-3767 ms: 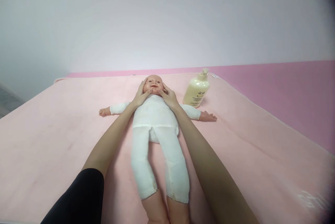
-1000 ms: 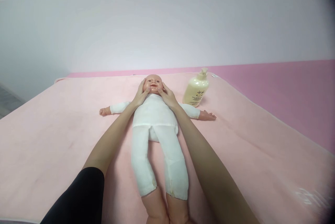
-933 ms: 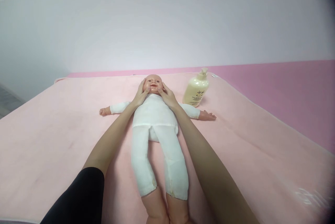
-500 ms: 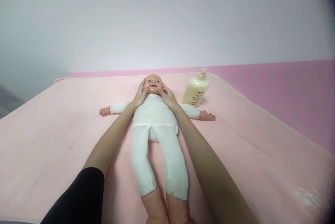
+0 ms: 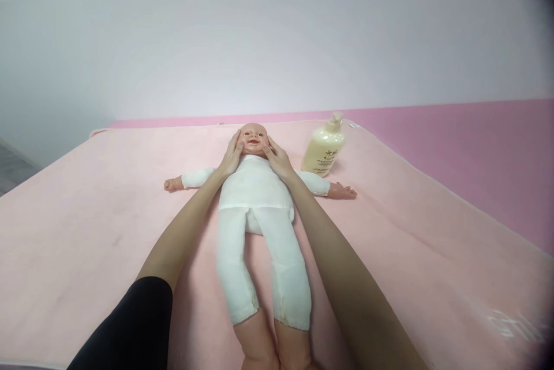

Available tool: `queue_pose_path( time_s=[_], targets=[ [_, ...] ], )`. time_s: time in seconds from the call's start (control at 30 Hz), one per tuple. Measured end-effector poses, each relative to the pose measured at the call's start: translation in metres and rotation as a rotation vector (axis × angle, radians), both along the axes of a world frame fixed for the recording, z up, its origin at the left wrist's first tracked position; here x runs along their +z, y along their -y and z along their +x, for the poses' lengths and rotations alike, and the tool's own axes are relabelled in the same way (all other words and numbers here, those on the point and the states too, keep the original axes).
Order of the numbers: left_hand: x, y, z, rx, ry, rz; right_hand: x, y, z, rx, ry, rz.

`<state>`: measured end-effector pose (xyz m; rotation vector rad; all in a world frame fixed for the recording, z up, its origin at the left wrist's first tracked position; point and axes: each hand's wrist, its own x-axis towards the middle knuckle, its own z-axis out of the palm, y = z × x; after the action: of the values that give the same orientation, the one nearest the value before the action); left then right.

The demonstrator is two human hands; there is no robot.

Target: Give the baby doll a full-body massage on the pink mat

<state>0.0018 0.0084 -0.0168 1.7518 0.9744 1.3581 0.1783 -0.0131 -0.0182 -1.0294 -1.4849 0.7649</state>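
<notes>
A baby doll point(image 5: 256, 185) with a white cloth body lies on its back, its arms stretched out sideways and its bare feet towards me. My left hand point(image 5: 232, 156) rests along the cheek on the left of the picture, fingers extended beside the head and thumb on the face. Against the opposite cheek lies my right hand point(image 5: 278, 157), likewise with straight fingers and its thumb near the mouth. Both palms cup the doll's head point(image 5: 253, 132) without closing round it. The undersides of my hands are hidden.
A pale yellow pump bottle point(image 5: 324, 148) stands beyond the doll's arm on the right. Under everything spreads a pink blanket point(image 5: 108, 214), over a darker pink surface point(image 5: 454, 150). A white partition point(image 5: 277, 41) rises behind.
Both thumbs have slid slightly outward over the doll's cheeks, away from the mouth. The doll, the bottle and my forearms stay nearly where they were.
</notes>
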Motion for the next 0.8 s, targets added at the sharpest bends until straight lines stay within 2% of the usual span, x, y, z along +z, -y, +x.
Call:
queue_pose_path(
  time_s=[0.47, 0.8],
  targets=[
    [-0.005, -0.010, -0.003, 0.042, -0.072, 0.128, -0.001, -0.001, 0.000, -0.006, -0.028, 0.007],
    [-0.004, -0.010, -0.006, -0.046, 0.031, 0.054, -0.003, -0.003, -0.001, -0.022, -0.040, 0.015]
  ],
)
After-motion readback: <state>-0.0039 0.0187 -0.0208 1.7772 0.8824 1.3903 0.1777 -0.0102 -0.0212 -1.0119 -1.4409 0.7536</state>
